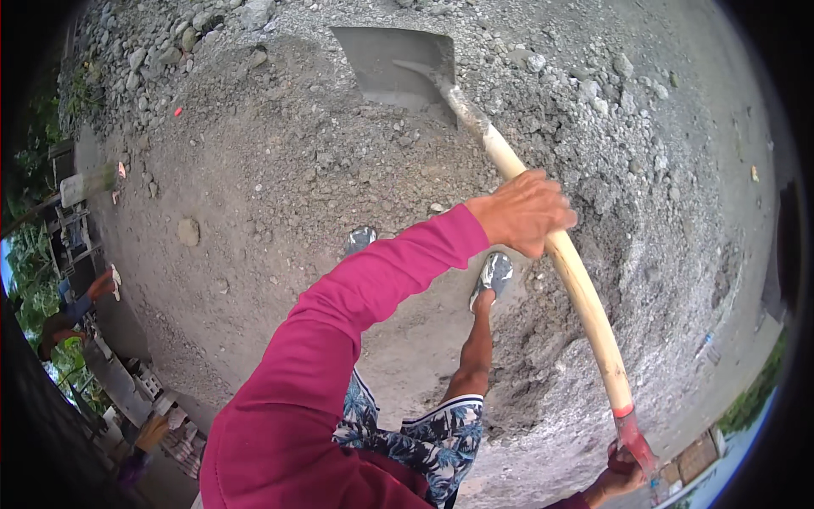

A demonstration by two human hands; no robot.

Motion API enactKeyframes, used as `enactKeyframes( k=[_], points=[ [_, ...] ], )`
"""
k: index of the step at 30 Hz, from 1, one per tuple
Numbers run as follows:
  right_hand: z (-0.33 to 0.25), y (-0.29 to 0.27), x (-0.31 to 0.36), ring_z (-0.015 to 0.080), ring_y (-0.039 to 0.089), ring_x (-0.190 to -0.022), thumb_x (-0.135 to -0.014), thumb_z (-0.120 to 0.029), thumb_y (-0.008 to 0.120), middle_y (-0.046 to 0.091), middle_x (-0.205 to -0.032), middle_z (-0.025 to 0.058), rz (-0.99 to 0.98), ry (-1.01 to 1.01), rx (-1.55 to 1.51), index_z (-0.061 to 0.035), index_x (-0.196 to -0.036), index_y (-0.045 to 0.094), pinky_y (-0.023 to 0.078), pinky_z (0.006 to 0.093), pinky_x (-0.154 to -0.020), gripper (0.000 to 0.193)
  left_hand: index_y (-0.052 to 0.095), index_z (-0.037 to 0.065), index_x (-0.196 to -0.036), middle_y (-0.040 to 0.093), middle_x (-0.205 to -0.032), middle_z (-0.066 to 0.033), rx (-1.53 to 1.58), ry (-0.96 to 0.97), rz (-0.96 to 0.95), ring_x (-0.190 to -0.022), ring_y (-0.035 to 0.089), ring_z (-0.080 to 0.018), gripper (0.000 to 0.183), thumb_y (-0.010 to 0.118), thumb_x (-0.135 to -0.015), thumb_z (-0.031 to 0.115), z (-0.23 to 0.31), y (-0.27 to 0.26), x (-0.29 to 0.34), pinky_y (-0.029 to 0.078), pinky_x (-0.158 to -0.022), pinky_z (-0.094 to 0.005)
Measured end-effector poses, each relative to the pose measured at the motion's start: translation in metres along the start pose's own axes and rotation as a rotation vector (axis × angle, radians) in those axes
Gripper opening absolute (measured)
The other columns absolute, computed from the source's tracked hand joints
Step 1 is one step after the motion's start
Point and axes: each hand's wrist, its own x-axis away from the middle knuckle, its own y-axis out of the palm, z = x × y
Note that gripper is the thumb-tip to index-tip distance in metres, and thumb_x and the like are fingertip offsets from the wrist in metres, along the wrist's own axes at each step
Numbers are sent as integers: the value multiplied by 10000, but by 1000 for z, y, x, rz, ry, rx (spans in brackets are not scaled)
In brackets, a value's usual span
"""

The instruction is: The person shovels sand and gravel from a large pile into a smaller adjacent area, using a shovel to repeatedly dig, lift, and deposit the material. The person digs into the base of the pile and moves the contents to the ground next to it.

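Note:
I hold a shovel with both hands, its pale wooden shaft (591, 314) slanting from the far middle down to the near right. My left hand (527, 212), at the end of a magenta sleeve, is wrapped round the upper part of the shaft. At the near right my right hand (623, 477) is closed on the red handle end (636, 441). The broad grey blade (398, 68) is at the far side over grey gravel (339, 161). No load shows on the blade's visible face. Whether its edge touches the ground is hard to tell.
Larger stones (170, 55) lie at the far left, and a heap of rough grey gravel (610, 170) spreads to the right. A single rock (188, 232) rests on the dirt. At the left edge are a person (72, 314) and stacked blocks (178, 433). My shoes stand below the blade.

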Motion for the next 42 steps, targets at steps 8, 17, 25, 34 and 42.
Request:
enactKeyframes(
  k=[8,17,25,34,42],
  points=[
    [-40,-15,-29,137,464,-517,-786,-151,529,477,-578,19,170,-82,115,-46,-750,505,443,275,-515,114,683,182,-754,611,-635,-6,13,293,154,-618,602,-194,176,676,-594,255,14,-23,-128,477,-645,-369],
    [119,163,6,81,426,-457,-813,-225,586,481,-571,4,-359,-86,84,-69,-694,521,303,228,-412,206,632,131,-913,590,-894,-70,-98,-172,78,-889,534,-276,357,696,-571,216,-159,43,157,404,-799,-410],
    [22,46,-13,111,468,-497,-813,-249,514,455,-584,0,-82,26,-18,-62,-709,499,498,291,-447,215,622,106,-745,569,-657,-38,-44,-102,-66,-691,580,-249,200,672,-561,166,-36,-32,55,417,-623,-377],
    [-2,69,-55,94,444,-447,-826,-244,535,472,-545,12,-39,-57,216,-64,-693,515,411,250,-419,224,637,115,-737,603,-645,-54,24,95,-24,-682,612,-241,172,634,-580,183,-42,-15,-71,459,-692,-387],
    [124,240,36,91,482,-464,-805,-139,619,530,-558,49,-438,-47,105,-42,-728,485,377,218,-453,183,634,98,-904,626,-834,-79,-168,-345,-86,-841,566,-284,375,663,-533,141,-184,8,216,444,-772,-402]
  ],
)
